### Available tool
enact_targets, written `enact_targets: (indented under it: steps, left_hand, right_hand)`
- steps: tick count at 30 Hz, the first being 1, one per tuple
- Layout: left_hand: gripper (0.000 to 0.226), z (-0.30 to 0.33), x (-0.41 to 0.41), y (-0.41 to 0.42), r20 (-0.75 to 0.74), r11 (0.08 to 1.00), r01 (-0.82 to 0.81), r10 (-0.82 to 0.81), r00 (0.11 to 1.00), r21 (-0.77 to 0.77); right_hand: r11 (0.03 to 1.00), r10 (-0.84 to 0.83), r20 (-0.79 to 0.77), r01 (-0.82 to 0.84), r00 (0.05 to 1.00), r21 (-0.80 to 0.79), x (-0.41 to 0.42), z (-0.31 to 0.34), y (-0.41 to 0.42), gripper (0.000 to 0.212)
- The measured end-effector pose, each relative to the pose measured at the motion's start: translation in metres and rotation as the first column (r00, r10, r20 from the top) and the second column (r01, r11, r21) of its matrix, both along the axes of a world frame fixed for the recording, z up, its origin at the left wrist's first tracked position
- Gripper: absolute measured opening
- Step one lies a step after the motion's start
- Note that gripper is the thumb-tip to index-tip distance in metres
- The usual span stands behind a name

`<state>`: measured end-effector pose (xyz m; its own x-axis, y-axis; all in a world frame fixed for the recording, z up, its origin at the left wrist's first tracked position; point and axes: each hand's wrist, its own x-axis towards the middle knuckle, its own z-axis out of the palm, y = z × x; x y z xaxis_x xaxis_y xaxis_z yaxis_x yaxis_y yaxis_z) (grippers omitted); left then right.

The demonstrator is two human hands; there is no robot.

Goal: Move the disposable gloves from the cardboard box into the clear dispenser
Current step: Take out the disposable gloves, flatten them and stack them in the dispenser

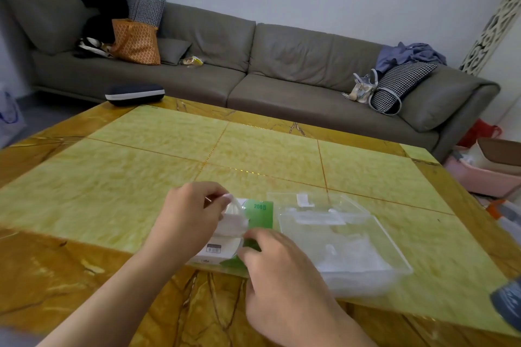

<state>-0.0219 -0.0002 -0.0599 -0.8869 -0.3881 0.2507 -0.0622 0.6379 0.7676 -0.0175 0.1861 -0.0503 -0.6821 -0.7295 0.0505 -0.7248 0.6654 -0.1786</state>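
Your L hand (187,215) pinches gloves (232,218) over green/white box (260,215), ctr-bottom; R hand (279,270) curled on box edge. Clear dispenser (342,236) just right. Dark case (134,94) upper left, table (141,172) edge; sofa (253,65) behind.

Between the hands, a green-and-white cardboard box (258,218) with translucent white gloves (232,218); right of them a clear plastic dispenser (375,236); beneath, a yellow-green and amber veined marble surface (141,172).
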Motion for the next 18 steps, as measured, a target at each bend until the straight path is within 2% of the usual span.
enact_targets:
  steps: [7, 11, 14, 18]
  left_hand:
    - [0.021, 0.005, -0.002, 0.005, 0.039, 0.988, 0.081, -0.086, 0.995, 0.128]
    - [0.024, 0.014, 0.001, 0.007, -0.012, 0.932, 0.153, -0.158, 0.987, 0.328]
    - [0.027, 0.025, 0.003, 0.006, -0.146, 0.824, 0.193, -0.136, 0.98, 0.532]
    - [0.031, 0.035, 0.006, -0.003, -0.24, 0.603, 0.24, -0.082, 0.967, 0.76]
  right_hand:
    - [0.997, 0.026, -0.027, -0.024, 0.999, 0.077, 0.002, -0.002, -0.008, 0.068]
    - [0.995, 0.04, -0.073, -0.033, 0.997, 0.089, 0.002, -0.009, -0.009, 0.065]
    - [0.996, 0.03, -0.051, -0.026, 0.998, 0.081, 0.002, -0.006, -0.009, 0.062]
    - [1.0, -0.007, -0.005, 0.007, 1.0, 0.021, 0.001, -0.001, -0.009, 0.056]
